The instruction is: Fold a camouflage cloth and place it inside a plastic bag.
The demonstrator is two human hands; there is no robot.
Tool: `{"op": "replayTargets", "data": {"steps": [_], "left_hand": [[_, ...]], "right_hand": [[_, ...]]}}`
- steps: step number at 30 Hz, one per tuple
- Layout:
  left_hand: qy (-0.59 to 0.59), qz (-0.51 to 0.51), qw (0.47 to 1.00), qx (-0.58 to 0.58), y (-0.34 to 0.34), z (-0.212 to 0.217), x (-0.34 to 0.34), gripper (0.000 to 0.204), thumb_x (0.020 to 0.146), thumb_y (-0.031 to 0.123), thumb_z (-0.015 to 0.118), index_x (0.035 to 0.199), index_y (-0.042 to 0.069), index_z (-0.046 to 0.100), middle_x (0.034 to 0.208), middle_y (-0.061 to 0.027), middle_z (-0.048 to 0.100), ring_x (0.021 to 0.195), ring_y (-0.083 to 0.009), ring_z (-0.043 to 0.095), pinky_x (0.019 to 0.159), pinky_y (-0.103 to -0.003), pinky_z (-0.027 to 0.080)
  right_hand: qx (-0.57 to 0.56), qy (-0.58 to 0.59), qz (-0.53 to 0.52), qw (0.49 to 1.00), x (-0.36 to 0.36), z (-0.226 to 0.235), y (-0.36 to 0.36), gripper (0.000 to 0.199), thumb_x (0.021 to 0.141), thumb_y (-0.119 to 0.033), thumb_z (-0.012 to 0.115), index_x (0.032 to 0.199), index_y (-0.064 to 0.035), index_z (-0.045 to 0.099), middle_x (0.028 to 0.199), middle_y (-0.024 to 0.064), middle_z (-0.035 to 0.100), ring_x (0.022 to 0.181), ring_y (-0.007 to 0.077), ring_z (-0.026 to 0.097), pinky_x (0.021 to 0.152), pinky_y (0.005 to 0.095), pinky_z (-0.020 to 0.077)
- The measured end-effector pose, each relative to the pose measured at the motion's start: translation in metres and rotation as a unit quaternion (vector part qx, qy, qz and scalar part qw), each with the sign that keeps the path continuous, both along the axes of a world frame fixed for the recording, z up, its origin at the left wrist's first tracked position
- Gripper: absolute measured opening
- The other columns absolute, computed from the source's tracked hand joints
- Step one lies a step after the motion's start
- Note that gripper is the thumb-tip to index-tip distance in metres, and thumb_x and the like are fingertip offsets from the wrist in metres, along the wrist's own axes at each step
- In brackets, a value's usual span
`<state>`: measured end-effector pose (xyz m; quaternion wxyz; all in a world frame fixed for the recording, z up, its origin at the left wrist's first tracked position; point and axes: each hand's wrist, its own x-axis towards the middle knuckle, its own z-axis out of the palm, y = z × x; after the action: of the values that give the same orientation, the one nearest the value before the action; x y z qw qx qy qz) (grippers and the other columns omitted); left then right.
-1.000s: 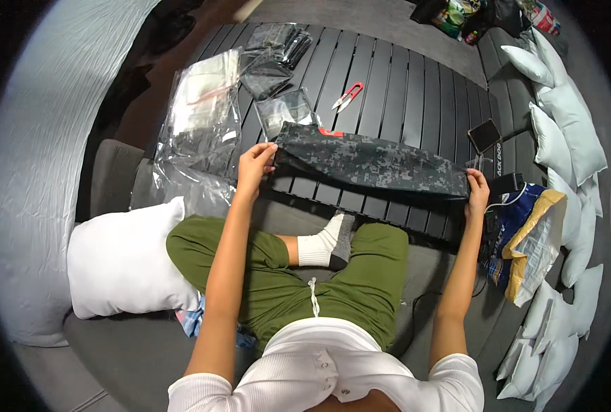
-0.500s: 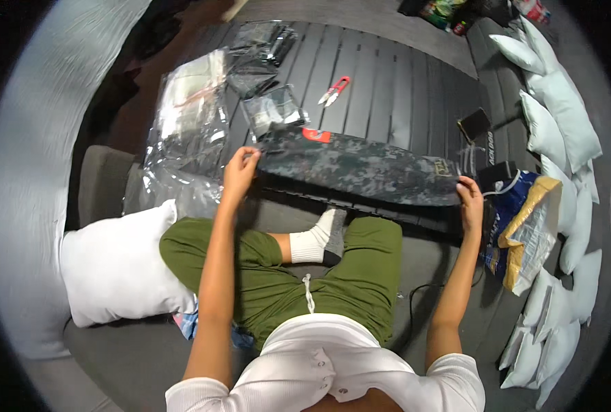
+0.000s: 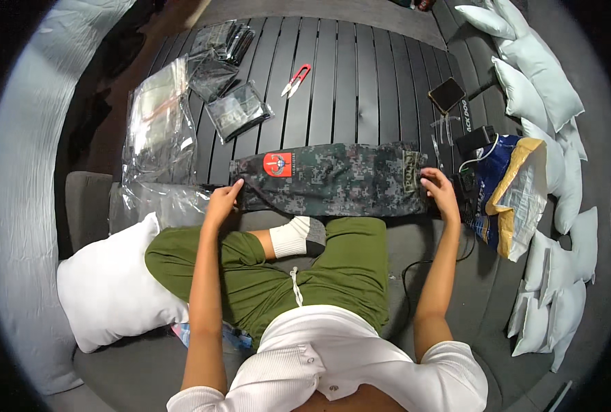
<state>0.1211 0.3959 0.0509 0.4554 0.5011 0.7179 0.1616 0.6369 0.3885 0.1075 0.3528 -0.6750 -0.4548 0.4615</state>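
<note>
A dark camouflage fabric sleeve [image 3: 346,180] with a red patch near its left end and a lettered patch near its right end lies stretched out along the near edge of the slatted table. My left hand [image 3: 223,202] pinches its left end between thumb and fingers. At the right end, the fingers of my right hand [image 3: 441,196] are closed on the edge by the lettered patch. Beyond the sleeve lie small clear packets of dark folded cloth [image 3: 236,111] and a pair of red-handled thread snips [image 3: 296,81].
Large clear plastic bags [image 3: 157,120] cover the black slatted table's [image 3: 367,89] left side. At its right are a phone [image 3: 447,95], a black box with a cable [image 3: 476,139] and a blue-and-gold bag [image 3: 515,196]. A white pillow [image 3: 116,285] sits by my left knee.
Both hands have lowered the sleeve toward me onto the table's near edge. It now lies flatter and straighter, with its patches facing up. My view has shifted slightly.
</note>
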Motion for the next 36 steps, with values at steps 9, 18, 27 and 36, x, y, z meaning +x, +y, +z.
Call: {"op": "replayTargets", "data": {"steps": [9, 18, 27, 36], "left_hand": [[-0.132, 0.004, 0.991, -0.037, -0.045, 0.052, -0.007, 0.033, 0.085, 0.030, 0.059, 0.064, 0.005, 0.052, 0.061, 0.0060, 0.042, 0.059, -0.0040, 0.037, 0.056, -0.021, 0.034], [-0.179, 0.068, 0.968, -0.160, -0.024, 0.018, -0.010, 0.052, 0.085, 0.050, 0.052, 0.074, 0.000, 0.059, 0.068, -0.0046, 0.058, 0.063, -0.0103, 0.053, 0.057, -0.023, 0.043], [-0.205, 0.154, 0.964, -0.066, -0.017, -0.008, 0.009, 0.037, 0.077, 0.036, 0.068, 0.091, 0.003, 0.059, 0.074, -0.0004, 0.058, 0.063, -0.0073, 0.050, 0.058, -0.019, 0.041], [-0.173, 0.062, 0.981, -0.060, -0.030, -0.009, 0.009, 0.021, 0.076, 0.023, 0.069, 0.078, 0.006, 0.058, 0.065, 0.0024, 0.054, 0.055, -0.0049, 0.045, 0.047, -0.019, 0.034]], "right_hand": [[0.040, 0.008, 0.122, 0.992, 0.018, -0.002, -0.025, 0.023, 0.075, 0.002, 0.060, 0.097, -0.0012, 0.058, 0.092, 0.0014, 0.059, 0.079, 0.0064, 0.052, 0.072, 0.0201, 0.0409], [-0.011, 0.085, 0.038, 0.996, -0.006, -0.006, -0.043, 0.021, 0.079, -0.013, 0.063, 0.100, -0.0084, 0.059, 0.087, -0.0058, 0.055, 0.077, 0.0035, 0.048, 0.065, 0.0187, 0.0371], [0.010, 0.047, 0.040, 0.998, -0.001, -0.017, -0.001, 0.021, 0.081, -0.012, 0.061, 0.101, -0.0100, 0.061, 0.080, -0.0079, 0.054, 0.065, 0.0015, 0.043, 0.053, 0.0169, 0.0319], [0.046, 0.112, -0.073, 0.990, 0.002, -0.023, -0.001, 0.016, 0.079, -0.004, 0.061, 0.095, -0.0051, 0.062, 0.069, -0.0093, 0.050, 0.047, -0.0013, 0.028, 0.041, 0.0163, 0.0186]]}}
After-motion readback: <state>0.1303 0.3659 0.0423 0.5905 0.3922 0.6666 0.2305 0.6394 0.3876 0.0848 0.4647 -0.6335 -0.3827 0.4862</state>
